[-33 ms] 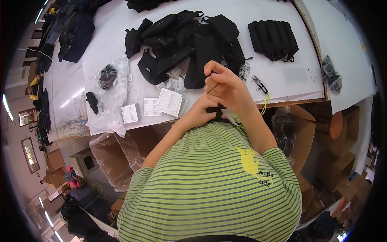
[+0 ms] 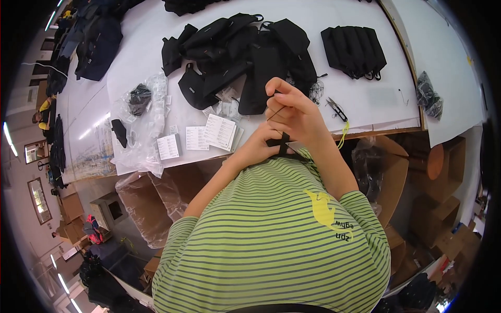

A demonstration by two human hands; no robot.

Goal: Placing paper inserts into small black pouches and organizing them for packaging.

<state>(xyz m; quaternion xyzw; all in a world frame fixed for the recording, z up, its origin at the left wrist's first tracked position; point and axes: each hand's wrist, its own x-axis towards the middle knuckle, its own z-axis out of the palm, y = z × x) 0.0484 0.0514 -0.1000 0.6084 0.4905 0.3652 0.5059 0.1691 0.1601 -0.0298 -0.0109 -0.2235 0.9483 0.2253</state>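
Note:
Close to my body, my left hand (image 2: 258, 146) is closed on a black fabric strap (image 2: 285, 145). Just above it my right hand (image 2: 295, 112) pinches a thin black cord (image 2: 277, 113), which runs down toward my left fingers. A pale card or tag (image 2: 295, 147) shows partly beneath my right hand. Whatever the strap belongs to is mostly hidden by my hands. On the table beyond my hands lies a heap of black fabric pouches or bags (image 2: 235, 49). Stacks of white printed cards (image 2: 219, 131) lie left of my hands, near the table edge.
Thread snips (image 2: 336, 108) with a yellow cord lie to the right. Flat black bags (image 2: 355, 52) sit in a row at the far right. Clear plastic bags (image 2: 148, 120) lie on the left. Open cardboard boxes (image 2: 394, 172) stand below the table edge (image 2: 383, 131).
The black strap between my hands shows more upright now, and the pale tag has shifted slightly. My right hand has moved only a little; my left stays in place.

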